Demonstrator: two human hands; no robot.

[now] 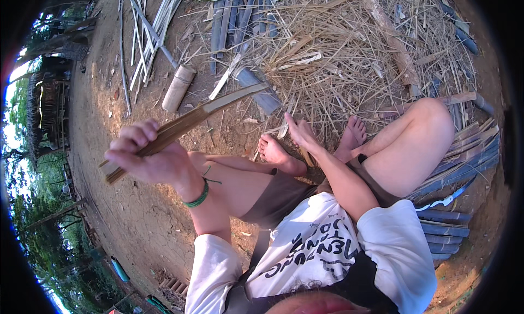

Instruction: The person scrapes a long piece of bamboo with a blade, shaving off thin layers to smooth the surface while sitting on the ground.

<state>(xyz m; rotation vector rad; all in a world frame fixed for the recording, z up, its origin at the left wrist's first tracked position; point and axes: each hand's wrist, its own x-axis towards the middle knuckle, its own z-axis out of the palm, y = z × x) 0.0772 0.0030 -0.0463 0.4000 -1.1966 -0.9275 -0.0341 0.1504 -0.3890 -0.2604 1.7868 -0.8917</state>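
Note:
My left hand [158, 157] is raised at the left, its fingers wrapped round a split bamboo strip [183, 125]. The strip slants up to the right, brown along most of its length and paler toward its far end. In front of my lap, my right hand [302, 135] is closed, with the thumb or a finger pointing up. A narrow tan piece [308, 157] shows just below it; whether the hand grips this, I cannot tell. Behind the strip's far end lies a thick grey-blue bamboo piece [259, 91], close to my feet.
Shavings [338, 57] cover the ground ahead, with a rough log [392, 41] across them. A short cut bamboo section [179, 88] lies left, near pale strips [150, 46]. Split bamboo [464, 155] is stacked at my right, beside a blue-handled tool [450, 198]. Dark bamboo lengths [224, 22] lie farther off.

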